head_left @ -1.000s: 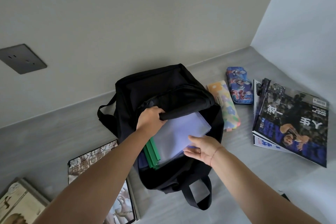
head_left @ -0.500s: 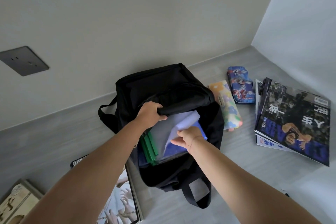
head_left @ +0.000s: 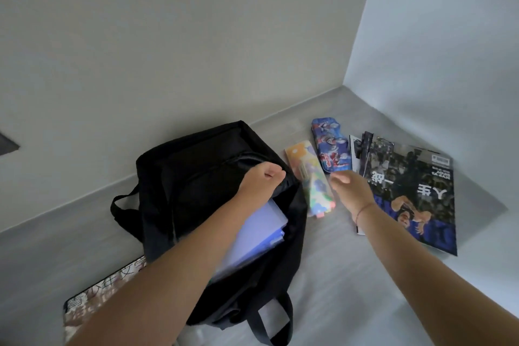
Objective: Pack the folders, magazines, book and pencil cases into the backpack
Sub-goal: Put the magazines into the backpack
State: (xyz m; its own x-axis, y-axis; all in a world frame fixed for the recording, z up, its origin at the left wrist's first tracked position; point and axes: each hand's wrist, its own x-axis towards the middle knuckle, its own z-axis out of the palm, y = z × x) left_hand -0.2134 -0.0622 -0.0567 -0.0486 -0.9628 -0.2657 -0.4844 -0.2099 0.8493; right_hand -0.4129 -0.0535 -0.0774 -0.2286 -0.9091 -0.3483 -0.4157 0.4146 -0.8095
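Note:
A black backpack [head_left: 191, 185] lies open on the grey floor, with pale purple and blue folders [head_left: 258, 236] showing inside its mouth. My left hand [head_left: 261, 180] grips the upper flap of the opening and holds it up. My right hand [head_left: 351, 191] hovers open just right of the bag, above the pastel flowered pencil case [head_left: 311, 182]. A blue cartoon pencil case [head_left: 331, 146] lies beyond it. A stack of magazines [head_left: 415, 191] with a dark cover lies to the right. Another magazine [head_left: 92, 298] lies at the lower left, partly under my left arm.
The wall runs close behind the backpack and meets a second wall in a corner at the right, behind the magazines. A dark wall socket plate [head_left: 7, 144] shows at the left edge. Bare grey floor [head_left: 351, 275] lies between the bag and the magazines.
My right hand has come out of the backpack and moved right toward the pencil cases. The folders have slid deeper in. The view has shifted right, and my left hand still holds the flap.

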